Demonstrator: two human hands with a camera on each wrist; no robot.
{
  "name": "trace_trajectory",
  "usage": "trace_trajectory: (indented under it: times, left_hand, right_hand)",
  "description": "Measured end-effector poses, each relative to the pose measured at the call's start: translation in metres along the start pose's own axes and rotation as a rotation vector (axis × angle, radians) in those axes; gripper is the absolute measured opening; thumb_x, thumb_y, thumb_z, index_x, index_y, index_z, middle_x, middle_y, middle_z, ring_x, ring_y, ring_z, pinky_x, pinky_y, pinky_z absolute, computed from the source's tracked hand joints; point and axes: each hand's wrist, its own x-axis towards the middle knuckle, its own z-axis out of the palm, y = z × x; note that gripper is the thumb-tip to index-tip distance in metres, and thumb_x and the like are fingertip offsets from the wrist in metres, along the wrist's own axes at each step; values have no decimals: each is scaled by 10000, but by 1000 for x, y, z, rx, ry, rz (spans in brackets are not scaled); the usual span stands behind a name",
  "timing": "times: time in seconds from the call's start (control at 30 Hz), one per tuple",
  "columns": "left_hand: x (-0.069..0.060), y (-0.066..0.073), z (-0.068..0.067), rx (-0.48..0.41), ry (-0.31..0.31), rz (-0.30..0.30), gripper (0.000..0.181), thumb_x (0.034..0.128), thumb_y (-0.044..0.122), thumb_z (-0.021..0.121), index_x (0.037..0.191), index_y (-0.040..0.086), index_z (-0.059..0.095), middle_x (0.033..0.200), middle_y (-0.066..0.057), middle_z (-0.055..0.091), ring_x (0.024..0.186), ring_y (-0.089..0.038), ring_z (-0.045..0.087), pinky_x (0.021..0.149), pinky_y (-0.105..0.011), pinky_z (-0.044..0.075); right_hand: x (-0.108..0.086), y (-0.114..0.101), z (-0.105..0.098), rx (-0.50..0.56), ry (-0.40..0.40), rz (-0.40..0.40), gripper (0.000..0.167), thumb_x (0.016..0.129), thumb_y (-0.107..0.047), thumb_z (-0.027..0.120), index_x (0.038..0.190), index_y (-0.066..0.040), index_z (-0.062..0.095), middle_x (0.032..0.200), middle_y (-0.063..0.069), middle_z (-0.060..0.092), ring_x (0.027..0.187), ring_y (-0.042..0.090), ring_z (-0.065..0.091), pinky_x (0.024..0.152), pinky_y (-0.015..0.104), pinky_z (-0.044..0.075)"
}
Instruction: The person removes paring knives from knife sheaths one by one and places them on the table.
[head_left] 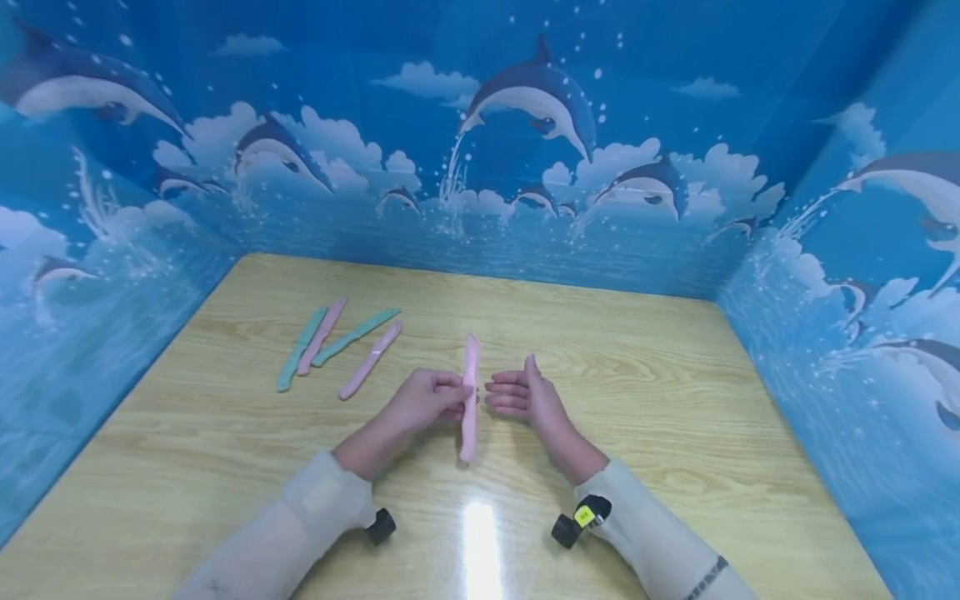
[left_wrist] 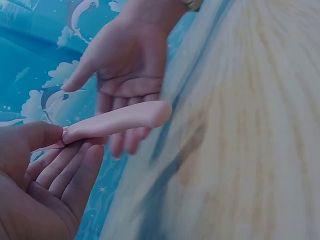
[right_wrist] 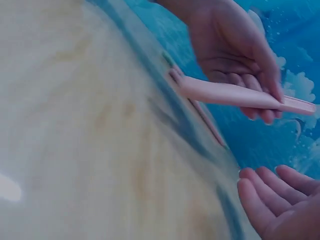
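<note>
A pink folding razor-like tool [head_left: 468,429] is pinched between the thumb and fingers of my left hand [head_left: 426,400], its handle end pointing toward me. In the left wrist view the pink handle [left_wrist: 120,121] sticks out past the fingertips of my left hand [left_wrist: 50,180]. Just right of the tool, my right hand [head_left: 536,402] is held with fingers extended and thumb up, holding nothing. The right wrist view shows a gap between the pink tool [right_wrist: 225,93] and my right hand [right_wrist: 282,202].
On the table [head_left: 637,400], left of my hands, lie two green tools [head_left: 302,350] and two pink ones [head_left: 371,360], some touching. A blue dolphin-print sheet [head_left: 337,217] stands around the back and sides.
</note>
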Motion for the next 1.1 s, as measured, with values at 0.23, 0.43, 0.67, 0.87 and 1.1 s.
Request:
trace_trajectory:
  times: [0.23, 0.43, 0.67, 0.87, 1.1]
  left_hand:
    - [0, 8, -4, -23, -7, 28, 241, 915, 109, 666, 1105, -40, 665, 970, -146, 726, 810, -189, 700, 773, -307, 594]
    - [1, 11, -6, -29, -36, 73, 243, 926, 106, 653, 1111, -51, 658, 1009, -153, 724, 837, -206, 709, 788, -308, 591]
    - [0, 12, -6, -27, -44, 73, 240, 929, 106, 652, 1117, -43, 659, 1018, -145, 725, 845, -214, 713, 784, -309, 592]
    - [2, 11, -7, -37, -49, 82, 243, 936, 84, 636, 1121, -75, 640, 1035, -170, 717, 850, -229, 712, 788, -315, 592]
    - [4, 13, -5, -39, 2, 87, 245, 945, 174, 645, 1082, -29, 664, 1003, -135, 726, 847, -201, 707, 795, -305, 589]
  right_hand:
    - [-18, 14, 8, -48, -176, 11, 640, 1014, -463, 448, 1327, 95, 484, 1231, 251, 617, 1094, 320, 643, 926, 376, 540]
    - [-24, 20, 18, -48, -230, 19, 489, 933, -192, 656, 1290, 112, 518, 1177, 248, 641, 1022, 286, 676, 898, 353, 554]
    - [-24, 20, 25, 18, -238, 10, 378, 929, -104, 640, 1209, 139, 563, 1100, 244, 673, 963, 283, 701, 868, 375, 563]
    - [-24, 21, 26, 37, -238, 8, 336, 941, -62, 613, 1177, 171, 560, 1062, 253, 682, 922, 237, 713, 860, 380, 565]
    - [-25, 20, 26, 1, -249, 32, 302, 930, -48, 618, 1150, 156, 586, 1043, 255, 685, 916, 261, 713, 843, 373, 574]
